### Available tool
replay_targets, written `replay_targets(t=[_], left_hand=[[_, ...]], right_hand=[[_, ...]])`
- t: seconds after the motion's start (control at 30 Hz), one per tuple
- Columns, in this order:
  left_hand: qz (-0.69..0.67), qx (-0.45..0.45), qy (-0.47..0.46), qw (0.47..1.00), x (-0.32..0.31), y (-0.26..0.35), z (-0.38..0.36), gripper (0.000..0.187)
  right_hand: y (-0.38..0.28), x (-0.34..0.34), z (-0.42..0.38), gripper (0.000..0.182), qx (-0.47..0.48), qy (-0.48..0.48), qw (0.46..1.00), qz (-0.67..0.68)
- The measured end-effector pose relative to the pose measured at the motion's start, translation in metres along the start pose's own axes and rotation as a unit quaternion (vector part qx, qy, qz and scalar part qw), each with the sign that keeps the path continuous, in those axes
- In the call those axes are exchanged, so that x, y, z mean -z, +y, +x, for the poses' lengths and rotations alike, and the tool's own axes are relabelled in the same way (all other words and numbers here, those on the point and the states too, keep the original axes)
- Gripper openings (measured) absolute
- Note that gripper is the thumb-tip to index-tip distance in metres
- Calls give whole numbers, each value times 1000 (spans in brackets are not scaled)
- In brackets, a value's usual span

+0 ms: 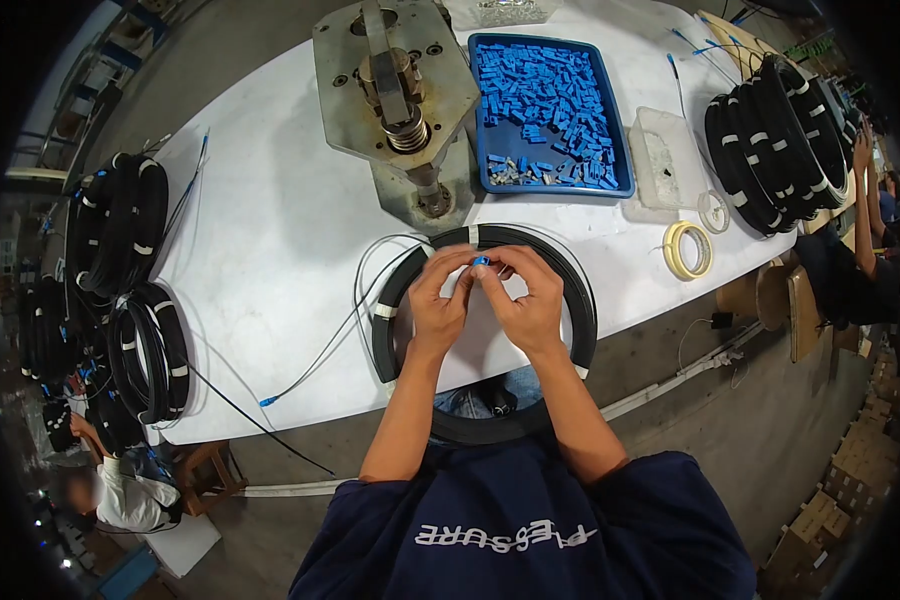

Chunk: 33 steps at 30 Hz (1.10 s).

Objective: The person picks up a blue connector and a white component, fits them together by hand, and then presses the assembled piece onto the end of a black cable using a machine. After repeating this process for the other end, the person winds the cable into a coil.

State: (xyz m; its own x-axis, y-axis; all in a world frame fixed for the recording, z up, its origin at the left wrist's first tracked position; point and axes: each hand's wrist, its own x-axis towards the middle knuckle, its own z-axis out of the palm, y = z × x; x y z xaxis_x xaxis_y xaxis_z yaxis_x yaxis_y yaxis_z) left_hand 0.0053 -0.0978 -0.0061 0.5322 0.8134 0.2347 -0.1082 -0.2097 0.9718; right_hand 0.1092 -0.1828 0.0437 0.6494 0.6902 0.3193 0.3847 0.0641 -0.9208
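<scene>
My left hand (442,300) and my right hand (526,302) meet over a coil of black cable (384,325). Between their fingertips is a small blue fibre connector (481,261), pinched from both sides; the fingers cover much of it. White tape bands wrap the coil, which lies partly on the white table and overhangs its near edge. From the coil a thin cable loops out to the left, ending in another blue connector (267,401) on the tabletop.
Beyond my hands stands a metal press (395,90). Right of it are a blue tray (625,165) of blue connector parts, a clear plastic box (660,165) and a tape roll (688,250). Cable coils (120,225) (770,140) sit at both ends; other people work at either side.
</scene>
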Motion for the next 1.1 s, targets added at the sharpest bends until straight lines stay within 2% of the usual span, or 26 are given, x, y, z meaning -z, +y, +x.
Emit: replay_targets(t=[0.03,0.07,0.1,0.17,0.2,0.27,0.37,0.6,0.67,0.8,0.87,1.0,1.07,1.1], left_hand=[[131,-75,-5,989,2,7,5,18],[258,-148,-10,955,3,10,7,18],[257,-148,-10,955,4,10,8,18],[244,-136,-27,960,8,8,9,17],[244,-136,-27,960,9,6,9,17],[225,-126,-55,965,10,1,7,14],[173,-81,-47,981,8,8,5,8],[141,-97,-16,985,8,-3,-3,9],[136,-109,1,985,7,-6,-6,10],[134,-111,4,985,7,-5,-8,8],[125,-75,5,989,6,-2,-9,9],[115,-90,27,989,4,-2,-10,11],[137,-134,33,981,5,-7,-10,13],[137,-134,33,981,5,-7,-10,13]], right_hand=[[2,0,0,18,-8,5,1000,12],[5,0,0,17,-17,11,1000,22],[8,0,-2,17,-17,11,1000,21],[18,-3,-5,17,-89,39,989,107],[22,-4,-7,17,-89,39,990,107],[27,-7,-11,17,-147,60,969,189],[23,-8,-12,17,-174,63,964,193],[4,-17,-9,16,-104,48,985,128],[1,-17,-10,17,-44,35,997,55],[-1,-18,-12,15,-44,36,997,52],[0,-19,-13,15,-61,33,996,50],[2,-24,-16,15,-60,32,996,55],[6,-30,-17,16,-120,62,976,172],[6,-30,-17,16,-120,62,976,172]])
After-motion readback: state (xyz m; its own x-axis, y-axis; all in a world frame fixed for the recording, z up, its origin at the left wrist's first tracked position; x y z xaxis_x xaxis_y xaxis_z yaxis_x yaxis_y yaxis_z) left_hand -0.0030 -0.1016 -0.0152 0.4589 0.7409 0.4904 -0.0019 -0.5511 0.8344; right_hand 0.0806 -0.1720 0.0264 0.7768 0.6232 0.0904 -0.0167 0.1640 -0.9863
